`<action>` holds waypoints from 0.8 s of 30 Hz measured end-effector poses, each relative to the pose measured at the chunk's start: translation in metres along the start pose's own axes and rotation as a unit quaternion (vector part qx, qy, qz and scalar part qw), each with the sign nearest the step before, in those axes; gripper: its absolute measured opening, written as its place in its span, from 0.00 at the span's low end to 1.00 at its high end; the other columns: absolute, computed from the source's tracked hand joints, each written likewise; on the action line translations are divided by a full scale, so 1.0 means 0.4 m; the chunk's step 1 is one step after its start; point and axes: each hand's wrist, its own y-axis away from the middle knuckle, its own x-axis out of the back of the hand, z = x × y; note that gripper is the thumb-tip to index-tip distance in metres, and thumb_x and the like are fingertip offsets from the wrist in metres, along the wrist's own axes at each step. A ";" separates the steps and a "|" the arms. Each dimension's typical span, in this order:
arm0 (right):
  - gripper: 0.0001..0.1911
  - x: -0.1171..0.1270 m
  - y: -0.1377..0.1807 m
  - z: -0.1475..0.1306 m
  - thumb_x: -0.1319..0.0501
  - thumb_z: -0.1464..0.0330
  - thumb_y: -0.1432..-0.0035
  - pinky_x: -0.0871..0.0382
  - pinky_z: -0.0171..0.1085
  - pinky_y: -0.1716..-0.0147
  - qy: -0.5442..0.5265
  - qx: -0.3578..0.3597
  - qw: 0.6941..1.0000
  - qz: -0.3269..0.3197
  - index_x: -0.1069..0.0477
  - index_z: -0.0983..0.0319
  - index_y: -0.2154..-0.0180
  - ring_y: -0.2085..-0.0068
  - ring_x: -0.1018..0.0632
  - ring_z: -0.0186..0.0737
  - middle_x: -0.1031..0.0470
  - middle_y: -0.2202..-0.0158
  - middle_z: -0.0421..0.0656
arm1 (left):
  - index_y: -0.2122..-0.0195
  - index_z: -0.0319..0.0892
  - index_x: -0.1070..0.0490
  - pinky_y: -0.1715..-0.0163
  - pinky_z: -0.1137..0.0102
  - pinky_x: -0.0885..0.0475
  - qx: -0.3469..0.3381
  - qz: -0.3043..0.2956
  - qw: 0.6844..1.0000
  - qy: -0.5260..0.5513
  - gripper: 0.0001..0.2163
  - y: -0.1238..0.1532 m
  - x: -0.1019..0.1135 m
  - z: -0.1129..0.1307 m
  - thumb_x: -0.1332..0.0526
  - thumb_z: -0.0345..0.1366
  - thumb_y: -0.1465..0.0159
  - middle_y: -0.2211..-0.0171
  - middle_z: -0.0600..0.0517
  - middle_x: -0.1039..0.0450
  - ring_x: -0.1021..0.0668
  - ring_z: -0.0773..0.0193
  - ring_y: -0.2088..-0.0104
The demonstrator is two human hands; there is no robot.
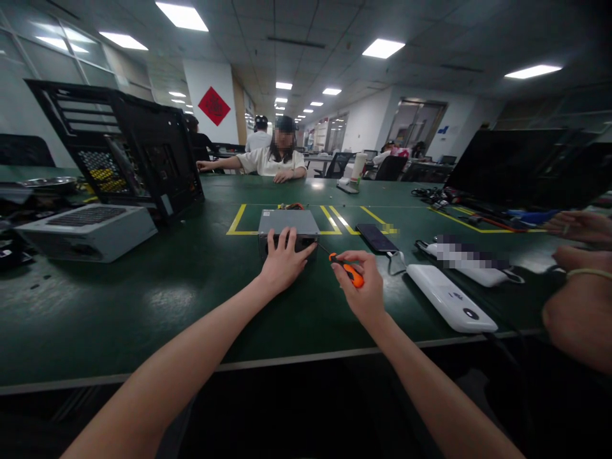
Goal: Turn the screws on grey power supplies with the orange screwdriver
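Observation:
A grey metal power supply box (288,223) lies on the green table (143,299) inside a yellow marked rectangle. My left hand (284,260) rests on its near side with the fingers spread over the top edge. My right hand (359,285) holds a screwdriver with an orange and black handle (350,270), its shaft pointing left toward the box's right near corner.
A black computer case (129,153) stands at left behind a second grey power supply (86,231). A phone (376,237) and white power banks (450,298) lie to the right. Another person's hands (578,229) are at the right edge. A seated person (277,159) faces me across the table.

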 end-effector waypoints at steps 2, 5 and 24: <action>0.06 0.000 -0.001 0.000 0.39 0.68 0.45 0.30 0.39 0.63 0.007 0.013 1.000 0.011 0.36 0.59 0.65 0.62 0.26 0.37 0.31 0.63 0.42 | 0.42 0.57 0.41 0.44 0.42 0.54 -0.001 0.001 1.000 -0.002 0.22 -0.001 0.000 0.000 0.44 0.39 0.38 0.40 0.43 0.47 0.45 0.45 0.39; 0.06 0.004 -0.003 -0.002 0.40 0.67 0.44 0.32 0.41 0.60 0.049 0.059 0.997 -0.014 0.34 0.60 0.72 0.60 0.27 0.38 0.32 0.63 0.43 | 0.42 0.57 0.41 0.44 0.42 0.54 -0.001 0.002 1.000 -0.008 0.22 -0.001 -0.002 0.000 0.44 0.39 0.38 0.40 0.43 0.47 0.45 0.45 0.40; 0.11 0.049 -0.043 -0.029 0.45 0.64 0.40 0.30 0.38 0.63 0.202 0.083 0.964 -0.150 0.35 0.62 0.57 0.60 0.25 0.40 0.30 0.59 0.47 | 0.42 0.59 0.41 0.44 0.42 0.52 -0.005 0.012 1.000 -0.024 0.22 -0.002 -0.012 -0.002 0.43 0.39 0.38 0.41 0.42 0.46 0.43 0.45 0.40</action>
